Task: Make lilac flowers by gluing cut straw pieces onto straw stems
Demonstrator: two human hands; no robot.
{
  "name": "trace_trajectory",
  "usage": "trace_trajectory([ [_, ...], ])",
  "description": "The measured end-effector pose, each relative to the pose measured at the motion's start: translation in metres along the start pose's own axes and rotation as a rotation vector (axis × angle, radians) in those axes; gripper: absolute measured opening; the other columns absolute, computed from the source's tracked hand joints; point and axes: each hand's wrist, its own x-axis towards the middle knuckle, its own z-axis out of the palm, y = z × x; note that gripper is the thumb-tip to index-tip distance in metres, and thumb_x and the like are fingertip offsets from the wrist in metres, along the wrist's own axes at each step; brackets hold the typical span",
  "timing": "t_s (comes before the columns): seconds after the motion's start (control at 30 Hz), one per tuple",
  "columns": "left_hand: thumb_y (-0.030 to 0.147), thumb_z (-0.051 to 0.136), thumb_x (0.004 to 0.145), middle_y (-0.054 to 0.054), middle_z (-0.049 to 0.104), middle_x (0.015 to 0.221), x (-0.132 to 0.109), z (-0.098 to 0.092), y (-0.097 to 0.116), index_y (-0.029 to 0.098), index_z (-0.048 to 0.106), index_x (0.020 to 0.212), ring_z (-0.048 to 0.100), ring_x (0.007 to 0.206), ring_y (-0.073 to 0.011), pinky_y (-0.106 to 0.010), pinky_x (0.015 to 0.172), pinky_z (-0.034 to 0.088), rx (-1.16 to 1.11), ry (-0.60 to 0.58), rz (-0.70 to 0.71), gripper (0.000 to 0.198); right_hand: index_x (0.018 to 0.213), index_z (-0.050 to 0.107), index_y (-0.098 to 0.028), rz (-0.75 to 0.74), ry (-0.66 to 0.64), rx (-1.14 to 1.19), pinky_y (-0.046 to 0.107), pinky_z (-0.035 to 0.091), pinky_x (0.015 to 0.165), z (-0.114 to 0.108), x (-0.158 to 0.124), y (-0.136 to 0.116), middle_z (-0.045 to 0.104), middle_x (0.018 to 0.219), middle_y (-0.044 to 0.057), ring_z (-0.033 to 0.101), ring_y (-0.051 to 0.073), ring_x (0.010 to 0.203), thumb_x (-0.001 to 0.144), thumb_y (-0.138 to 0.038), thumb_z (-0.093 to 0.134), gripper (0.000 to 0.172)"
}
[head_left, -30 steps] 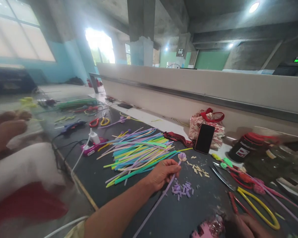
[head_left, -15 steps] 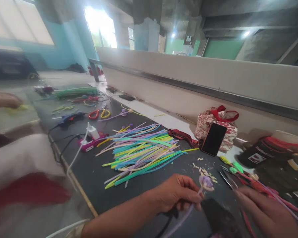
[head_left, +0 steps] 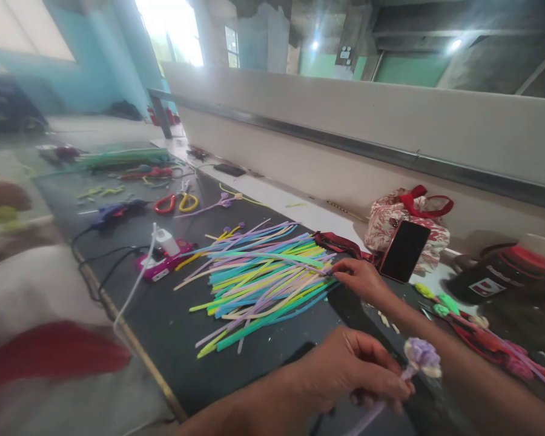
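My left hand (head_left: 354,369) is closed round the stem of a purple pipe-cleaner flower (head_left: 420,354), held low over the dark table (head_left: 163,321). My right hand (head_left: 361,275) reaches across to the right end of a pile of colourful pipe cleaners (head_left: 258,272). Its fingertips pinch at the ends of the strands. Which strand it grips I cannot make out.
A black phone (head_left: 404,250) leans on a patterned pouch (head_left: 393,221). A pink glue gun (head_left: 161,263) with cables lies left of the pile, scissors (head_left: 177,203) behind it. Finished flowers (head_left: 481,333) and a dark bag (head_left: 504,278) lie at right. Another person's hand (head_left: 2,194) shows at far left.
My right hand has moved from the lower right up to the pile's end. My left hand with the flower has dropped lower and to the right. The camera has tilted down.
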Motion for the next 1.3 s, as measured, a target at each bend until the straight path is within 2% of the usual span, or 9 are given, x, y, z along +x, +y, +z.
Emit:
trace_trajectory([
  [0.13,0.030,0.074,0.056,0.003,0.061,0.058,-0.003,0.000,0.004,0.013,0.065,0.067,0.037,0.038,-0.0019,-0.017,0.038,0.021,-0.022,-0.036,0.059,0.022,0.093,0.062,-0.016,-0.004,0.047,-0.075,0.028,0.046,0.068,0.016,0.017,-0.004,0.067,0.087,0.004,0.061,0.017,0.074,0.077,-0.029,0.056,0.021],
  [0.27,0.027,0.071,0.059,0.003,0.061,0.057,-0.005,-0.001,0.008,0.013,0.064,0.068,0.036,0.038,-0.0016,-0.017,0.038,0.022,-0.048,-0.045,0.106,0.018,0.096,0.058,-0.015,-0.048,-0.006,-0.159,0.034,0.048,0.071,0.029,0.032,-0.008,0.063,0.091,0.004,0.060,0.015,0.077,0.084,-0.031,0.055,0.021],
  [0.43,0.029,0.072,0.057,0.003,0.060,0.056,-0.005,-0.003,0.012,0.013,0.065,0.069,0.037,0.039,-0.0018,-0.017,0.039,0.021,-0.033,-0.034,0.098,0.021,0.099,0.059,-0.015,-0.072,-0.047,-0.219,0.037,0.049,0.075,0.023,0.045,-0.006,0.061,0.100,0.005,0.060,0.017,0.085,0.087,-0.029,0.051,0.019],
  [0.57,0.029,0.073,0.056,0.003,0.061,0.057,-0.003,-0.001,0.007,0.013,0.062,0.065,0.036,0.038,-0.0015,-0.017,0.038,0.020,-0.032,-0.030,0.086,0.021,0.095,0.060,-0.014,-0.028,-0.025,-0.190,0.034,0.050,0.071,0.005,0.041,-0.003,0.062,0.095,0.003,0.061,0.015,0.080,0.087,-0.029,0.051,0.019],
  [0.7,0.030,0.073,0.055,0.003,0.061,0.056,-0.001,0.001,0.005,0.013,0.062,0.065,0.036,0.036,-0.0015,-0.017,0.036,0.020,-0.023,-0.021,0.055,0.023,0.093,0.060,-0.013,0.043,0.019,-0.102,0.030,0.051,0.063,-0.003,0.030,-0.003,0.063,0.086,0.001,0.061,0.013,0.070,0.087,-0.030,0.052,0.019],
  [0.83,0.031,0.073,0.056,0.004,0.059,0.048,-0.001,-0.005,0.017,0.014,0.060,0.065,0.035,0.032,-0.0015,-0.016,0.034,0.020,-0.043,0.137,0.138,0.023,0.108,0.053,-0.015,0.097,0.108,-0.015,0.030,0.052,0.063,-0.005,0.021,0.001,0.062,0.095,0.004,0.061,0.013,0.072,0.088,-0.028,0.050,0.025],
  [0.93,0.031,0.072,0.059,0.004,0.059,0.048,-0.002,-0.008,0.024,0.014,0.059,0.065,0.035,0.032,-0.0008,-0.015,0.034,0.019,-0.054,0.248,0.251,0.022,0.103,0.056,-0.014,0.110,0.088,0.022,0.028,0.051,0.059,-0.007,0.014,0.005,0.063,0.087,0.002,0.060,0.011,0.065,0.088,-0.028,0.050,0.022],
  [1.1,0.028,0.073,0.058,0.003,0.059,0.048,-0.001,-0.004,0.019,0.013,0.060,0.064,0.035,0.032,-0.0011,-0.015,0.033,0.019,-0.045,0.158,0.164,0.021,0.089,0.060,-0.013,0.084,-0.024,0.023,0.026,0.050,0.056,-0.001,0.002,0.004,0.062,0.075,-0.001,0.058,0.010,0.058,0.087,-0.030,0.052,0.019],
  [1.3,0.028,0.072,0.059,0.003,0.060,0.050,0.000,-0.006,0.016,0.014,0.060,0.065,0.036,0.033,-0.0006,-0.015,0.034,0.021,-0.054,0.140,0.170,0.020,0.098,0.059,-0.014,0.076,-0.108,0.001,0.032,0.051,0.068,0.020,0.016,-0.005,0.063,0.095,0.003,0.061,0.015,0.077,0.087,-0.029,0.052,0.020],
])
